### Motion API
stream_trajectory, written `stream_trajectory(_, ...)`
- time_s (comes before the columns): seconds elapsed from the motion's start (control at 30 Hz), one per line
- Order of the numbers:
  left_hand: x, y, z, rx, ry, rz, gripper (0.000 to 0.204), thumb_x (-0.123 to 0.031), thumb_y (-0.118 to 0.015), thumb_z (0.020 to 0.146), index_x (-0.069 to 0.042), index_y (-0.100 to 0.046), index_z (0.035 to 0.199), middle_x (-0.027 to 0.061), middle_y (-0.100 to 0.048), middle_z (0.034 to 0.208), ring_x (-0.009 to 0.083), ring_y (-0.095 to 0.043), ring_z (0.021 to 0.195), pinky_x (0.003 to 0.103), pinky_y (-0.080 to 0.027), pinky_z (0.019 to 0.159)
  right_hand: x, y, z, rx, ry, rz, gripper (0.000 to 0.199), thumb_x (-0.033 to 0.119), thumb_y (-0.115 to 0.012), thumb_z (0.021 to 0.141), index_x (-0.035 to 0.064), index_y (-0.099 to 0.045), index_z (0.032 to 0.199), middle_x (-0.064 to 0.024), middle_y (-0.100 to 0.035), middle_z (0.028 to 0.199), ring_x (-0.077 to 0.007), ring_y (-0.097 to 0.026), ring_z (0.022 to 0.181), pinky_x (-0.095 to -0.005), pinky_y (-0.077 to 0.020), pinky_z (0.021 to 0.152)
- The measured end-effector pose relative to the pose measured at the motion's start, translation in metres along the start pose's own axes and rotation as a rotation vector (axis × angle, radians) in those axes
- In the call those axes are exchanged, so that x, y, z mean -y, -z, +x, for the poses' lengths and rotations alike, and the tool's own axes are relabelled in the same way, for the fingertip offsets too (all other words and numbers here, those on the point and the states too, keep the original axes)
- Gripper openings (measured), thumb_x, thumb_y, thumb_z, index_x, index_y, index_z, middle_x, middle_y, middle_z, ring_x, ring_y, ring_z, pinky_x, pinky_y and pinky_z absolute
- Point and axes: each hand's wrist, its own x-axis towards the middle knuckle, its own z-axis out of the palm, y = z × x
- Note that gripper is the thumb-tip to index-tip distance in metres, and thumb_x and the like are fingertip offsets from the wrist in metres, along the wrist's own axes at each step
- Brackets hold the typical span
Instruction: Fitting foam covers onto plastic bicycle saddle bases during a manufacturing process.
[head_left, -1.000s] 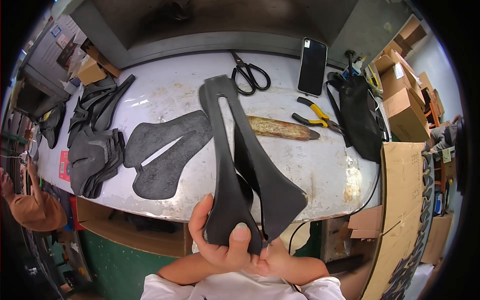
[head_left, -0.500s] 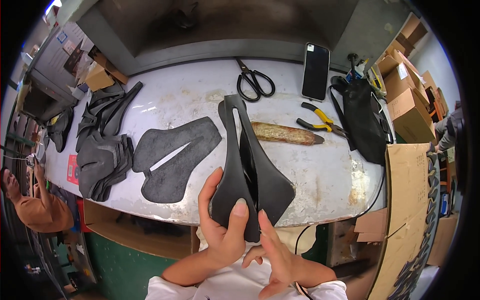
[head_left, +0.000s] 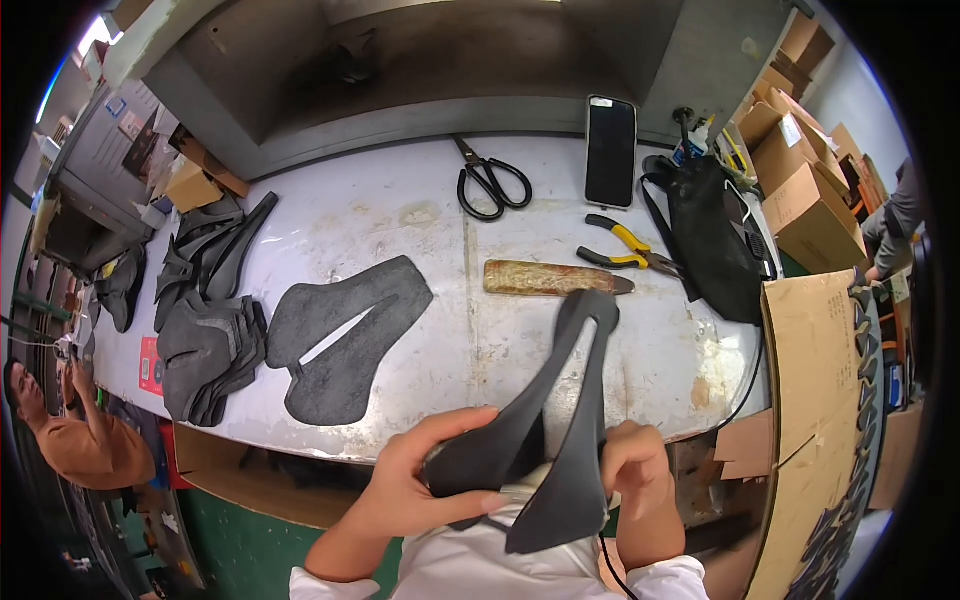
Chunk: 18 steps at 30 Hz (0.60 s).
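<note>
A black bicycle saddle [head_left: 572, 475] with a long central slot is held over the table's front edge, its narrow nose pointing away and slightly right. My left hand [head_left: 405, 485] is closed round its left wing, thumb on the near side and fingers across the top. At the right wing's outer edge, my right hand [head_left: 642, 462] is closed, its curled fingers gripping the rim; the fingertips are partly hidden. Beyond the nose lies a tape-wrapped tool [head_left: 530, 278] with a dark tip. A flat dark grey saddle-shaped piece [head_left: 365, 365] with a slit rests to the left.
Stacked grey saddle pieces [head_left: 205, 365] and black saddle shells [head_left: 222, 245] occupy the table's left. Scissors [head_left: 490, 188], a phone [head_left: 610, 155], yellow-black pliers [head_left: 628, 245] and a black bag [head_left: 712, 245] lie farther back. Cardboard [head_left: 810, 400] stands right. A person [head_left: 95, 445] is at far left.
The saddle has come lower and nearer, turning so its nose leans right. My left hand shifted its hold to the left wing; my right hand moved from the rear to the right edge.
</note>
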Motion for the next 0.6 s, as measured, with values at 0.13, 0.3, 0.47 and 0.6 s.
stream_trajectory(0.13,0.003,-0.011,-0.006,-0.027,-0.242,0.741,0.08,-0.013,-0.086,0.071,0.003,-0.044,0.138,0.0141,-0.066,0.084,0.0209,-0.065,0.06,0.03,-0.052,0.053,0.026,-0.017,0.01,-0.043,-0.002,-0.556,0.037,0.009,-0.082,0.073,0.0087,-0.048,0.059,-0.0001,-0.041,0.047,-0.0155,-0.039,0.036,-0.0282,-0.0217,0.04)
stream_trajectory(0.3,0.006,-0.01,-0.008,-0.179,-0.227,0.981,0.092,-0.009,-0.086,0.067,0.009,-0.033,0.141,0.0207,-0.06,0.103,0.0276,-0.06,0.069,0.035,-0.048,0.057,0.038,-0.058,0.028,-0.024,0.052,-0.84,0.038,-0.002,-0.076,0.07,0.0113,-0.043,0.056,-0.002,-0.046,0.049,-0.0207,-0.047,0.039,-0.0314,-0.0338,0.039)
stream_trajectory(0.47,0.012,-0.005,0.005,-0.211,-0.257,0.782,0.065,-0.005,-0.075,0.074,0.003,-0.046,0.131,0.0161,-0.058,0.097,0.0273,-0.056,0.08,0.037,-0.047,0.07,0.029,-0.068,0.032,0.232,0.208,-0.907,0.02,0.001,-0.077,0.072,0.0036,-0.058,0.069,-0.0046,-0.054,0.058,-0.0229,-0.055,0.045,-0.0325,-0.0442,0.043)
stream_trajectory(0.6,0.048,-0.009,0.0,-0.155,0.052,-0.796,0.06,-0.04,-0.057,0.091,0.001,-0.041,0.132,0.0094,-0.054,0.09,0.0253,-0.057,0.087,0.04,-0.048,0.081,0.007,-0.072,0.028,-0.06,0.392,-0.483,0.036,0.019,-0.079,0.077,-0.001,-0.06,0.101,-0.0072,-0.059,0.075,-0.024,-0.057,0.058,-0.0322,-0.0477,0.055)
